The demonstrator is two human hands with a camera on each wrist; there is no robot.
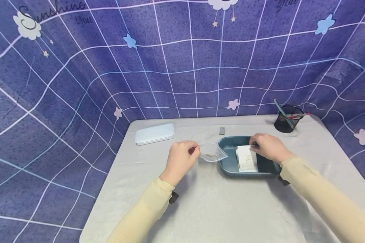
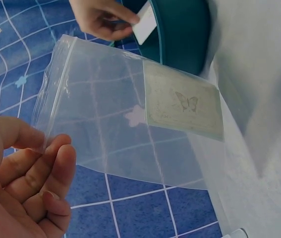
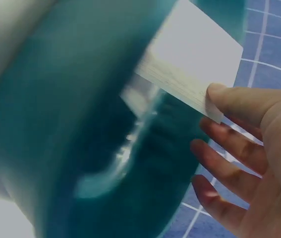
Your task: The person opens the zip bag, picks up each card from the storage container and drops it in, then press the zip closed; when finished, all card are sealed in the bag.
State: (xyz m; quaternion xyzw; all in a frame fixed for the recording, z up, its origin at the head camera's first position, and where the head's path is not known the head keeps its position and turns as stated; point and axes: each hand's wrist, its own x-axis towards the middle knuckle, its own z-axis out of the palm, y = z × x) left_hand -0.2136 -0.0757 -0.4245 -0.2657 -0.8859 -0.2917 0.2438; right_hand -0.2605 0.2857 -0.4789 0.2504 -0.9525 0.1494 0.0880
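Note:
My left hand (image 1: 180,160) pinches the zip edge of a clear zip bag (image 2: 105,109) between thumb and fingers. Inside the bag, at its far end, lies a pale card (image 2: 184,101) printed with a butterfly. Over the dark teal tray (image 1: 240,174), my right hand (image 1: 269,147) pinches a corner of a white card (image 3: 195,54), with the other fingers spread apart. The head view shows faint markings on the white paper cards (image 1: 247,158) there; how many overlap cannot be told. The bag's end reaches the tray's left rim.
A light blue flat case (image 1: 155,134) lies at the back left of the table (image 1: 200,209). Behind the tray is a small grey block (image 1: 222,131). A black mesh pen cup (image 1: 287,121) holding pens stands at the back right. Patterned blue cloth (image 1: 176,77) hangs behind.

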